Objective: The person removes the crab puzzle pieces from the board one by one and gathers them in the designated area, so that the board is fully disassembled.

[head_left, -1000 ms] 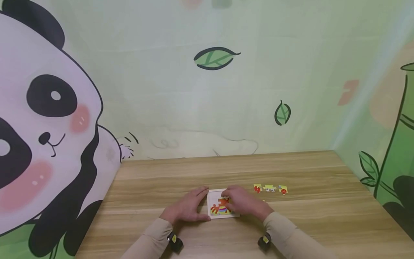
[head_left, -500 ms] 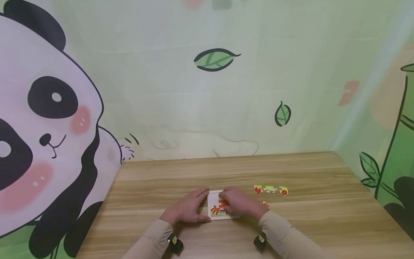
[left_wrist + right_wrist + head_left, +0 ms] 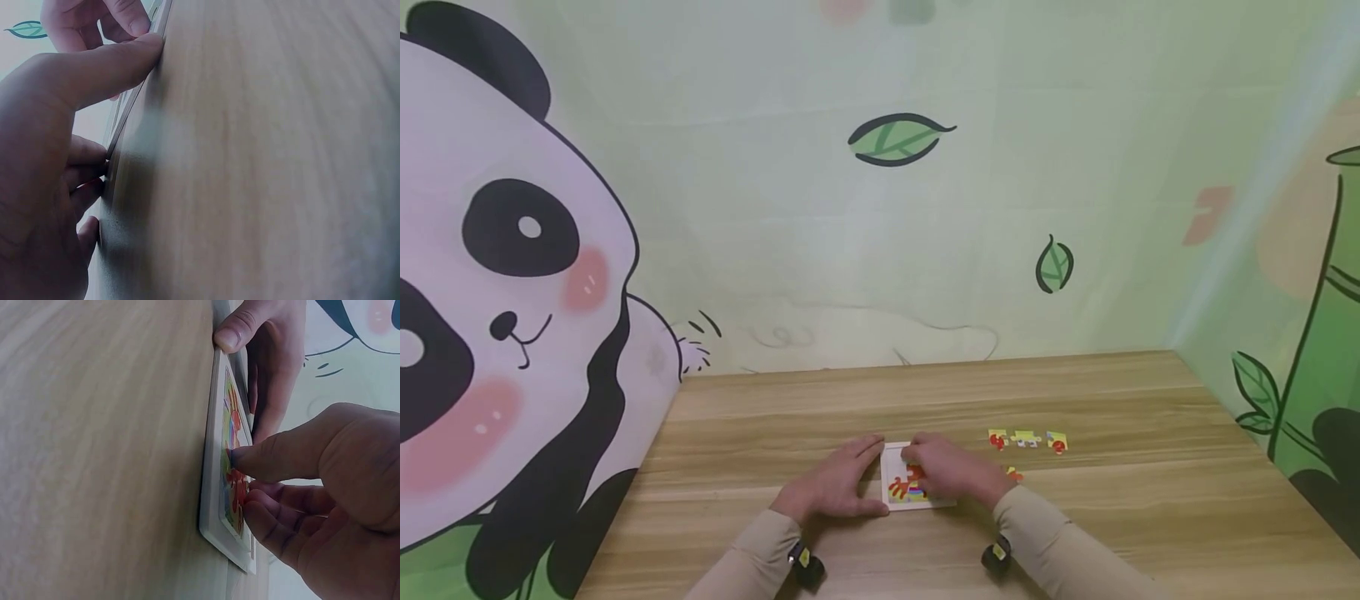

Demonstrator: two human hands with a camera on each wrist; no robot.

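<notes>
In the head view, a white-framed jigsaw puzzle [image 3: 884,479] with a red, many-coloured picture lies on the table. My left hand [image 3: 835,482] holds its left side, thumb at the near corner and fingers by the far corner. The left wrist view shows that thumb [image 3: 122,65] against the frame's edge. My right hand [image 3: 955,471] reaches over the puzzle from the right and hides much of it. In the right wrist view, its thumb [image 3: 275,456] and curled fingertips [image 3: 259,515] pinch at a red puzzle piece [image 3: 235,487] on the picture; its outline is partly hidden.
Several loose yellow and red puzzle pieces [image 3: 1025,438] lie to the right of the frame. Another red piece [image 3: 1014,475] shows beside the right wrist. The wooden table [image 3: 760,400] meets a wall with a panda picture [image 3: 565,333].
My right hand has shifted slightly left across the puzzle, and the loose red piece beside its wrist now shows more. My left hand stays in place at the frame.
</notes>
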